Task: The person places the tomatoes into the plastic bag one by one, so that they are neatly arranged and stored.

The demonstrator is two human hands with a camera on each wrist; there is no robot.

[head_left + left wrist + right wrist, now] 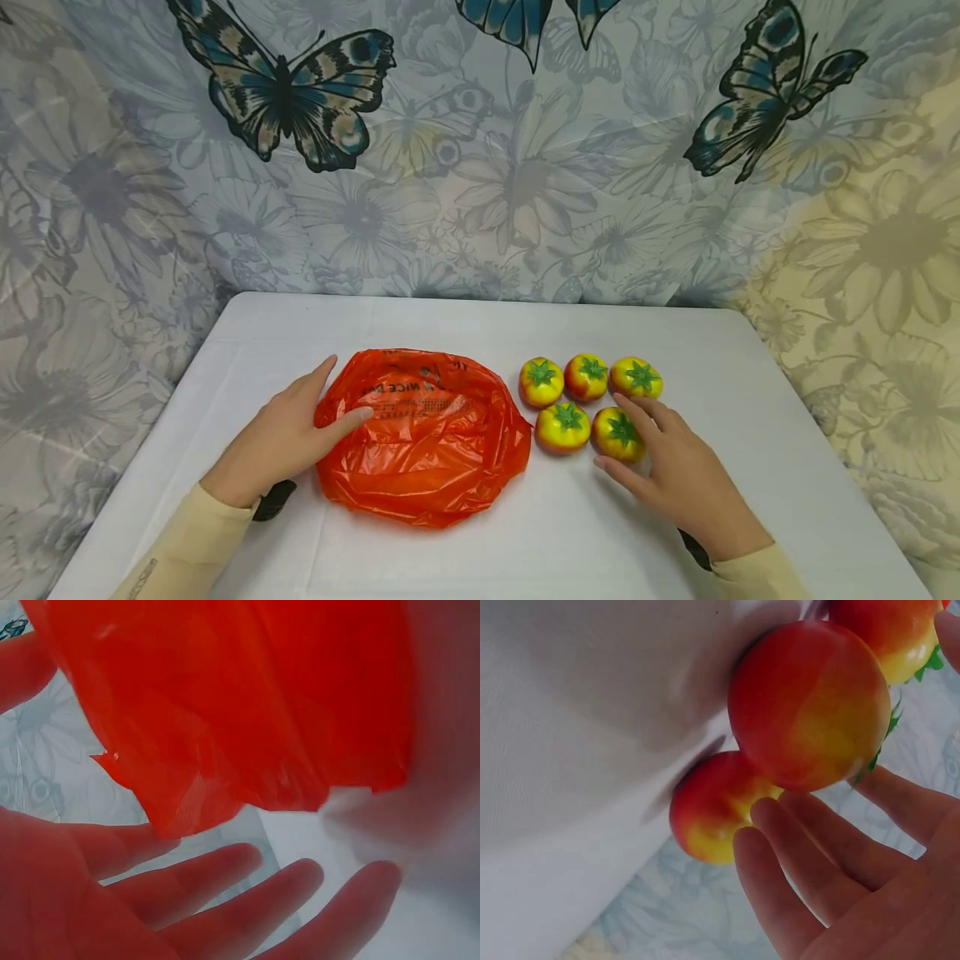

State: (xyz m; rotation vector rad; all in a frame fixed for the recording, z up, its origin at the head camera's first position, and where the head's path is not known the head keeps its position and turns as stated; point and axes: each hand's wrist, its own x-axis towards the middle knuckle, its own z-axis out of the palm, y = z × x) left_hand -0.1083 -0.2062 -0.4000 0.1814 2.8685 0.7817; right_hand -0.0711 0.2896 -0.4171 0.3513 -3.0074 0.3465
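A crumpled red plastic bag (427,442) with dark print lies on the white table. My left hand (296,433) is at its left edge, fingers fairly straight, with the thumb overlapping the bag. In the left wrist view, the bag (225,697) stands over the spread fingers of that hand. Right of the bag sit several red-and-yellow tomatoes with green tops, three behind and two in front. My right hand (678,467) reaches around the front right tomato (618,434), its fingers extended; the back right tomato (636,378) is just beyond the fingertips. The right wrist view shows fingers close beside a tomato (810,705).
The front left tomato (562,428) is beside the bag's right edge, with the back left tomato (541,382) and back middle tomato (586,377) behind it. A cloth with butterflies and flowers (525,183) hangs behind the white table (360,558).
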